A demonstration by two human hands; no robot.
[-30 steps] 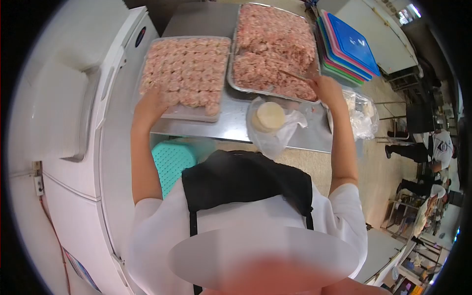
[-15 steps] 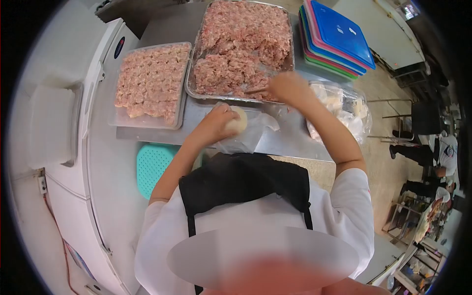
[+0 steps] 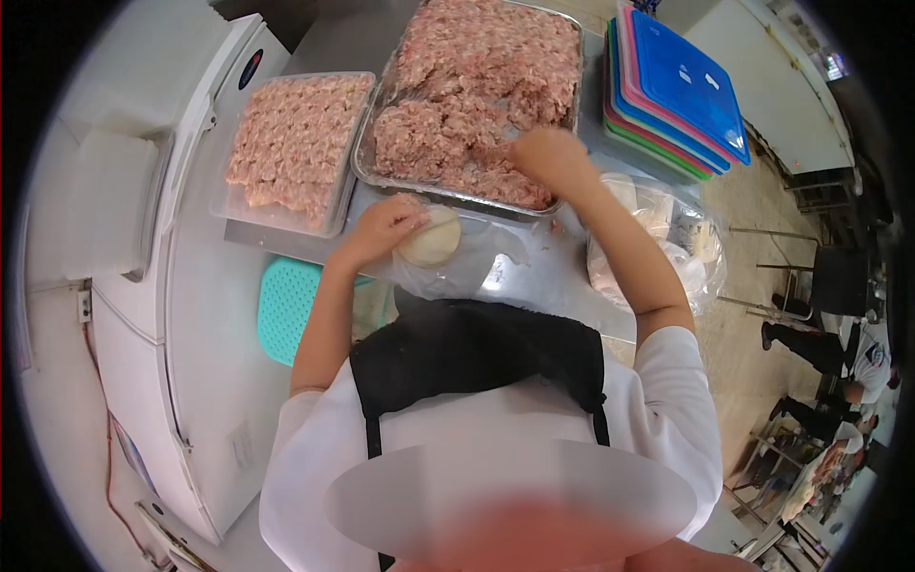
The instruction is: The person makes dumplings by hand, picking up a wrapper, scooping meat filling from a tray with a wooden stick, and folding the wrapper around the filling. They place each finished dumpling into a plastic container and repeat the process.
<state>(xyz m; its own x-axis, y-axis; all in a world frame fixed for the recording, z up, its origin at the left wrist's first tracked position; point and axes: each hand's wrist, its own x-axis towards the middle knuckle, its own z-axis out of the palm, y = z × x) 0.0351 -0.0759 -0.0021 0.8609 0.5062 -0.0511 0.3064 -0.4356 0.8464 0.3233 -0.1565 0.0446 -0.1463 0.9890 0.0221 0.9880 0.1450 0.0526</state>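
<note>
A pale round dough wrapper [image 3: 434, 238] lies at the fingers of my left hand [image 3: 389, 227], over a clear plastic sheet [image 3: 467, 267] near the table's front edge. The fingers are closed on the wrapper's left side. My right hand [image 3: 553, 160] is over the lower right part of a large metal tray [image 3: 357, 157] of ground meat [image 3: 477, 86]; its fingers are closed and blurred, and what they grip is too small to make out. Left of the tray stands a clear container [image 3: 355, 181] filled with rows of meat-filled pieces [image 3: 291, 143].
Stacked coloured lids [image 3: 681, 81] stand at the back right. A plastic bag with pale wrappers [image 3: 662, 229] lies right of my right forearm. A turquoise perforated basket [image 3: 286, 310] is below the table's left part. White freezers line the left. Other people [image 3: 863, 353] are far right.
My left hand has shifted left, and the wrapper now shows flatter and more fully. My right hand is still at the meat, slightly higher. The whole view has shifted a little.
</note>
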